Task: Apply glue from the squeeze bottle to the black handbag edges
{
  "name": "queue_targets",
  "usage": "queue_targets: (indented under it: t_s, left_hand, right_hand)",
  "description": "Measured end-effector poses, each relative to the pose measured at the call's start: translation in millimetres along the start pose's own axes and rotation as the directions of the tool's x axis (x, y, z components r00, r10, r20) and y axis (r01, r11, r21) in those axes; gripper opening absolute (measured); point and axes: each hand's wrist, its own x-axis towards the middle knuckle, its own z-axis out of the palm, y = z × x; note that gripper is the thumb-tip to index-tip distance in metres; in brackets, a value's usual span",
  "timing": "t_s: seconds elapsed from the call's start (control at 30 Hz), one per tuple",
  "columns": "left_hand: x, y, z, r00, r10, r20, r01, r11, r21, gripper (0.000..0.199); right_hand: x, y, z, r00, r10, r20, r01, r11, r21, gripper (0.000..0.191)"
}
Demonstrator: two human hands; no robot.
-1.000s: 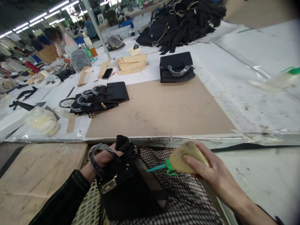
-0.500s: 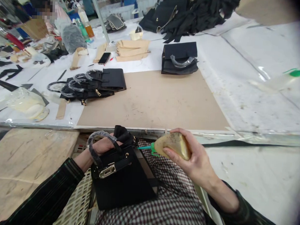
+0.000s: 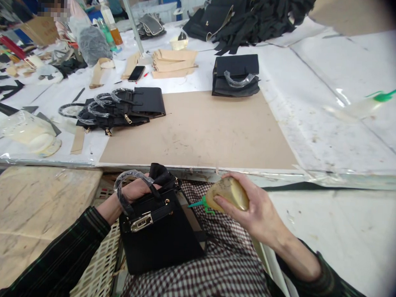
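A black handbag [image 3: 162, 242] with a gold clasp rests tilted on my lap, over a checked apron [image 3: 233, 262]. My left hand [image 3: 140, 190] reaches through its plastic-wrapped handle [image 3: 122, 185] and is closed on the upper part of the bag; the fingertips are hidden behind black material. In my right hand [image 3: 248, 206] is a squeeze bottle [image 3: 227, 195] of yellowish liquid, gripped between thumb and fingers. Its green nozzle [image 3: 198, 203] points left at the open side of the handbag, near the brown inner edge, and I cannot tell whether it touches.
On the table, several black handbags [image 3: 121, 107] lie overlapping at left, and another black bag [image 3: 236, 74] stands farther back on brown board [image 3: 192, 135]. A glue container [image 3: 32, 134] sits at far left, a second nozzle bottle [image 3: 358, 108] at right. A phone [image 3: 136, 73] lies near beige strips [image 3: 175, 63].
The bottle in my right hand has tipped, its nozzle now lower and slightly farther right along the bag's side. My left hand and the handbag have stayed nearly in place.
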Motion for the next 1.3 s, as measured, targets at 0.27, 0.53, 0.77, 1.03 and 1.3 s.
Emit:
queue_targets:
  t_s: [0.27, 0.53, 0.77, 1.03, 1.3]
  left_hand:
    - [2, -4, -1.5, 1.000, -0.012, -0.002, 0.012, 0.999, -0.052, 0.034]
    - [4, -7, -1.3, 0.999, -0.027, 0.024, 0.028, 0.999, -0.045, 0.030]
    - [7, -12, -5.4, 0.999, -0.019, 0.049, 0.020, 1.000, -0.024, 0.029]
    - [6, -13, -3.5, 0.999, -0.008, 0.044, 0.008, 1.000, -0.009, 0.039]
    - [6, -11, 0.9, 0.998, -0.007, 0.061, 0.007, 1.000, -0.001, 0.030]
  right_hand:
    - [0, 2, 8, 0.987, -0.109, -0.118, 0.117, 0.991, 0.058, 0.050]
    - [-1, 3, 5, 0.987, -0.112, -0.117, 0.118, 0.992, 0.046, 0.048]
    - [-5, 0, -1, 0.996, -0.030, -0.085, 0.034, 0.998, 0.054, 0.048]
    - [-3, 2, 4, 0.985, -0.072, -0.159, 0.083, 0.995, 0.060, 0.049]
    - [-12, -2, -2, 0.977, -0.158, -0.141, 0.152, 0.987, -0.054, 0.046]
